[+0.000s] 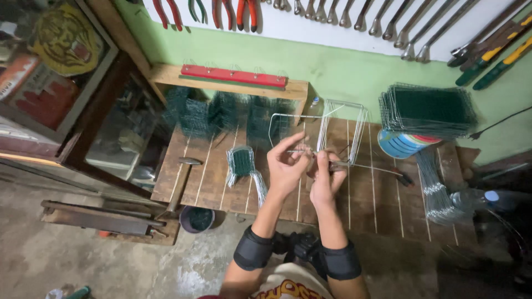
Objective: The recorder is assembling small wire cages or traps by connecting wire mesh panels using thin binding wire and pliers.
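From left to right, we see a hammer [183, 176] lying on the wooden worktop [213, 182], then a small green mesh piece [242, 161]. Our left hand [285, 166] pinches a thin wire [295, 151], fingers closed on it. Our right hand [327, 178] grips pliers [368, 168], fingers wrapped shut. Just behind both hands stands a bent wire frame [342, 124]. Farther right, green mesh panels [426, 111] are stacked on a round tin [402, 145].
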